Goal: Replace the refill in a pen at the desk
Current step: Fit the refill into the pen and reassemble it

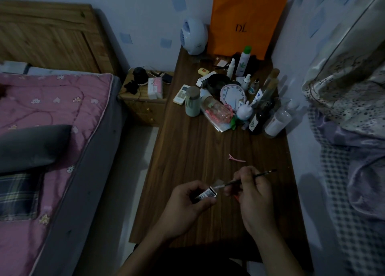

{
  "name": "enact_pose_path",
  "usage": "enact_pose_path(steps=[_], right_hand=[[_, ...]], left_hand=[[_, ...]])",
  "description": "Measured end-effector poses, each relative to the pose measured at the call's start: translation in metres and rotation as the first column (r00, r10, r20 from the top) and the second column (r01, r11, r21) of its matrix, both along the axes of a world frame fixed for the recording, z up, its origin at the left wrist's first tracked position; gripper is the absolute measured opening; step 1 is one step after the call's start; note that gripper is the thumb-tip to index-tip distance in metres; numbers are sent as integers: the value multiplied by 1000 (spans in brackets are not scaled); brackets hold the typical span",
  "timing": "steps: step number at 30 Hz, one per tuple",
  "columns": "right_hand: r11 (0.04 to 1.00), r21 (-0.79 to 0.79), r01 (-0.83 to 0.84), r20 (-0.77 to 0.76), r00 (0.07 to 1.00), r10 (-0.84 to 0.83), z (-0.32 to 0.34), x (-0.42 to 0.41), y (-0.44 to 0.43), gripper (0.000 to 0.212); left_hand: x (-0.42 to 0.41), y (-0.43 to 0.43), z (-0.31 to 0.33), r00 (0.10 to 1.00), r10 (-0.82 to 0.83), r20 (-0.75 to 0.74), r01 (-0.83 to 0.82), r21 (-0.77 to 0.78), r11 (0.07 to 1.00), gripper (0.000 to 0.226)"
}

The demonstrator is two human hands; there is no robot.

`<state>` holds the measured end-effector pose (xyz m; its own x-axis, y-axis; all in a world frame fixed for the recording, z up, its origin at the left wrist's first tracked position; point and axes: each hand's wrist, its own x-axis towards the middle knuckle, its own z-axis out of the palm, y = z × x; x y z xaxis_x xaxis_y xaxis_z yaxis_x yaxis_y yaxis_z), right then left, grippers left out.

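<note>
My left hand (188, 200) grips a small refill packet (207, 194) with a barcode label, its open flap end facing right. My right hand (253, 189) pinches a thin dark refill (263, 173) that runs from the packet's mouth up and to the right past my fingers. Its left end sits at the packet opening. Both hands hover over the near part of the dark wooden desk (198, 151). Something red-orange (236, 197) peeks out under my right hand; I cannot tell what it is.
A pink hair clip (236, 158) lies on the desk just beyond my hands. Bottles, a clock (232, 94), a remote (181, 94) and a cup (192, 104) crowd the far half. An orange bag (248, 21) leans on the wall. A bed (52, 130) stands at left.
</note>
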<state>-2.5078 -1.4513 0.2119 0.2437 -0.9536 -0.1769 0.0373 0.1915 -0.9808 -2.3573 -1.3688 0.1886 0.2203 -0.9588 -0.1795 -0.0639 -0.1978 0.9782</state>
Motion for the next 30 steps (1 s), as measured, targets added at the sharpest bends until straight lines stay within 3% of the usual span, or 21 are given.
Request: enact_pose_path(steps=[7, 13, 19, 24, 30], right_hand=[[997, 78, -15, 44, 999, 12, 2, -1, -2, 21], [999, 15, -46, 17, 999, 45, 1, 1, -1, 33], [985, 26, -168, -96, 981, 170, -5, 3, -2, 7], [970, 57, -234, -167, 956, 241, -12, 5, -3, 23], [994, 53, -95, -78, 992, 99, -11, -1, -3, 18]], left_hand=[[2, 0, -3, 996, -32, 82, 30, 30, 999, 6], [1, -1, -4, 992, -49, 116, 44, 39, 998, 6], [-1, -4, -2, 989, -61, 133, 55, 48, 997, 9], [0, -4, -4, 987, -44, 156, 33, 72, 997, 11], [0, -5, -4, 995, -24, 98, 14, 99, 995, 11]])
